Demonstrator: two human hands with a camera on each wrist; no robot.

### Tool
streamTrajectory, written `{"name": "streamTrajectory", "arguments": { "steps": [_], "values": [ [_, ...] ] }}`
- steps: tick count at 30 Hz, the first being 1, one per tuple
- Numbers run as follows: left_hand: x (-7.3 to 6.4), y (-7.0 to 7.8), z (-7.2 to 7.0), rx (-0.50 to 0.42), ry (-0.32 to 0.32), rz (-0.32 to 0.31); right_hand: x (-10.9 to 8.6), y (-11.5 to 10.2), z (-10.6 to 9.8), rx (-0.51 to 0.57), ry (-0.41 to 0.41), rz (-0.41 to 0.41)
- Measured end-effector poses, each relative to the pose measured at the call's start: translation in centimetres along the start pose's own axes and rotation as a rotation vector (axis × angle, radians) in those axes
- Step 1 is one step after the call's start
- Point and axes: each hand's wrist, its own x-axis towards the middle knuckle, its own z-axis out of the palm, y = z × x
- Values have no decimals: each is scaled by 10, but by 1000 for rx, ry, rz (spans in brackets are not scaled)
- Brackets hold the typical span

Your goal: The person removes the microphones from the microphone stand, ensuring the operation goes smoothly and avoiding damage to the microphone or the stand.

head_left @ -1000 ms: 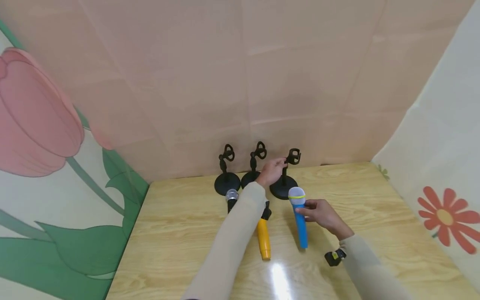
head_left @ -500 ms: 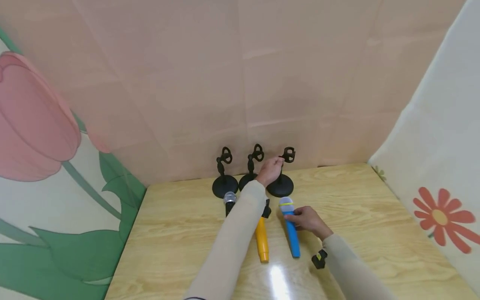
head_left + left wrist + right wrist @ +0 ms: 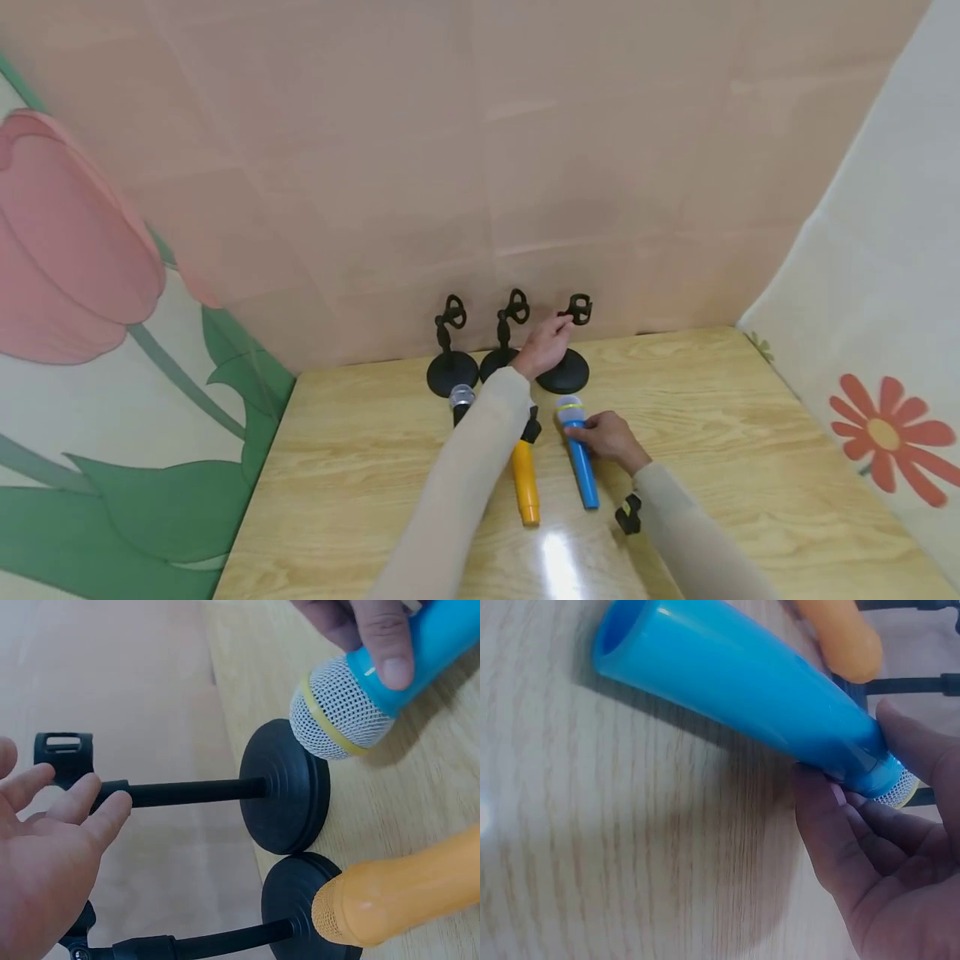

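In the head view my left hand [image 3: 546,346] reaches to the rightmost black microphone stand [image 3: 564,372], just below its clip. The left wrist view has its fingers loosely extended, with fingertips at the stem and clip [image 3: 66,754]. My right hand [image 3: 611,440] pinches a blue microphone [image 3: 582,467] below its pale mesh head, between thumb and fingers. The microphone's open tail end points toward me; whether it touches the table cannot be told. Left of it lies an orange microphone [image 3: 527,487], partly covered by my left forearm.
Two more black stands, one at left [image 3: 452,372] and one in the middle [image 3: 503,333], stand along the table's back edge before a pink-brown backdrop. A black microphone with a silver head [image 3: 462,397] lies partly behind my left sleeve. Printed flower cloths [image 3: 892,433] flank the wooden table [image 3: 337,467].
My right hand has brought the blue microphone left and a little lower, nearer the orange one. My left hand stays by the right stand's clip. The view has shifted slightly.
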Motion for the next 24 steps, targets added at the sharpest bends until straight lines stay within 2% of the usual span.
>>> {"name": "streamTrajectory", "arguments": {
  "steps": [6, 12, 19, 24],
  "values": [
    [-14, -7, -2, 6, -74, 19, 2, 0, -1, -75, 11, -5],
    [-34, -16, -3, -40, -112, -23, 1, 1, -1, -121, 34, -42],
    [-53, -28, -12, -26, -111, 5, 2, 2, -2, -138, 24, -30],
    [-63, -38, -22, -16, -65, 11, 3, 5, -2, -107, 3, -4]
  ]
}}
